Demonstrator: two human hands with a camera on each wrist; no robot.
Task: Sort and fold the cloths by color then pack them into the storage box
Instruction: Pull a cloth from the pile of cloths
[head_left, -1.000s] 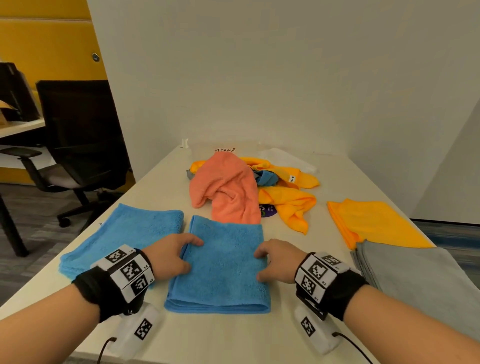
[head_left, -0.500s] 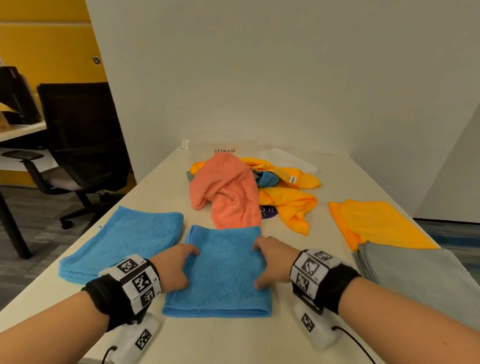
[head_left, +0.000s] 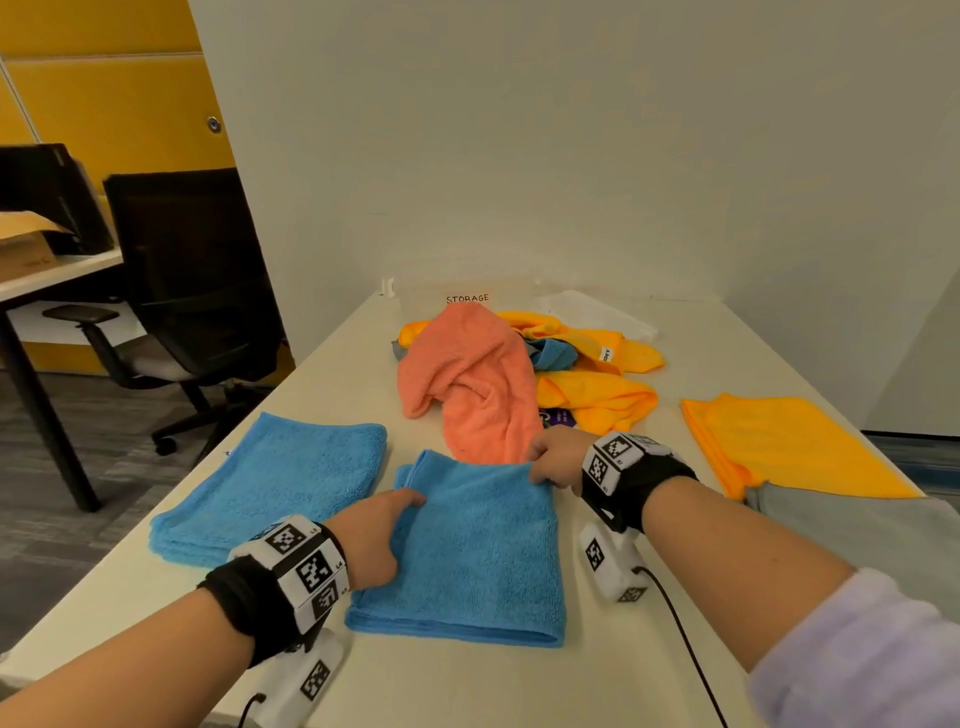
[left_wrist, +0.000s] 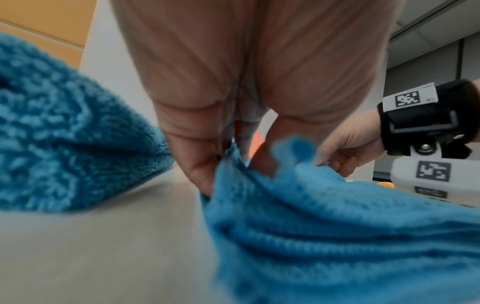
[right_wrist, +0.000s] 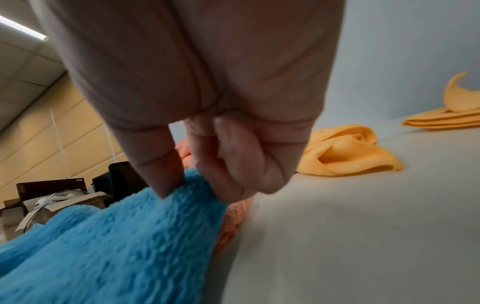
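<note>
White table (head_left: 332, 395), both hands at one folded blue cloth (head_left: 483, 551).
The right hand (head_left: 553, 460) pinches its far right corner; the left hand (head_left: 371, 538) pinches its left edge (fingers curled into the fabric). A second blue cloth (head_left: 275, 483) lies just left; the salmon cloth (head_left: 472, 384) sits behind.

Soft, even indoor light; a ceiling strip light (right_wrist: 22, 27) glows upper left in the right wrist view. Both wrist views are blurred close up, edges warped.

"storage" handwritten on a white label (head_left: 467, 298) at the table's far end
</note>
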